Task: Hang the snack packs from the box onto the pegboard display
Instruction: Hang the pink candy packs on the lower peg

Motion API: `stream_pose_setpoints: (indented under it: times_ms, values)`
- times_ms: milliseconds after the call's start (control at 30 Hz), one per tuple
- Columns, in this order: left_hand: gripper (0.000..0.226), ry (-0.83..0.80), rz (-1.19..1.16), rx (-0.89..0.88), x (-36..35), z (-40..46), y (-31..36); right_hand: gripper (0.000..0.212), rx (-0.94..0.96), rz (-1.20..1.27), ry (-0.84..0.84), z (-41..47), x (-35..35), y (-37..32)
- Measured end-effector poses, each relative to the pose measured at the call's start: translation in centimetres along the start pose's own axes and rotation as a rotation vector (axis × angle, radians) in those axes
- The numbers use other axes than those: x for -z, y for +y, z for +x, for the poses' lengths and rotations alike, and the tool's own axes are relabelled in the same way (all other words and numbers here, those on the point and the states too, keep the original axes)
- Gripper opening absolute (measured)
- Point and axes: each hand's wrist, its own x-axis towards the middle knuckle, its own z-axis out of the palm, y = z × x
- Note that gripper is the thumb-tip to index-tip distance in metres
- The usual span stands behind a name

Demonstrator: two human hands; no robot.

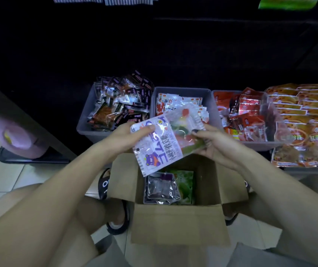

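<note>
- The grip: both hands hold one snack pack above the open box; the left hand pinches its upper left corner with thumb on top, and the right hand has its fingers curled round the pack's right edge.
- The snack pack is white with purple lettering and a purple cartoon figure on its left half, and clear on the right half, showing red and green pieces; it is tilted, its lower corner dipping over the box mouth.
- The cardboard box stands on the tiled floor between the person's knees, flaps spread outward; black slippers show at either side.
- Inside the box, towards its far wall, lie a purple-edged clear pack and a green pack just beside it.
- Beyond the box, three grey bins sit in a row: the left bin heaped with dark packs, the middle bin with white and red ones, the right bin with red ones.
- At the far right, orange packs lie in overlapping rows.
- Above, the display is dark; what may be hanging packs show at the top edge, a green one among them.
</note>
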Motion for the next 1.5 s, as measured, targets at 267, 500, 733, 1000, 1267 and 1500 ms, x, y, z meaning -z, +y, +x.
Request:
stream_pose_setpoints:
  times_ms: [267,500,733,1000,1267,1500]
  values:
    - [0.031,0.015,-0.362,0.025,0.2,-0.2,2.3,0.033,-0.172,0.273,0.038,0.9,-1.8,5.7]
    - [0.020,0.050,-0.014,-0.037,1.0,1.1,2.8,0.013,-0.397,-0.941,-0.147,2.0,-1.5,5.8]
    - [0.015,0.006,0.343,-0.180,1.5,1.7,2.9,0.025,-0.348,-1.411,-0.193,4.7,-0.2,2.7]
    - [0.013,0.250,0.609,-0.494,0.7,2.4,3.0,0.074,-0.439,-1.308,-0.263,10.4,-0.5,14.7]
    - [0.010,0.476,0.647,-0.669,1.1,3.1,4.4,0.107,-0.326,-1.579,-0.245,15.8,-1.7,20.3]
    - [0.019,0.440,0.693,-0.625,1.7,3.7,4.1,0.091,-0.219,-1.774,-0.269,16.9,-2.2,22.8]
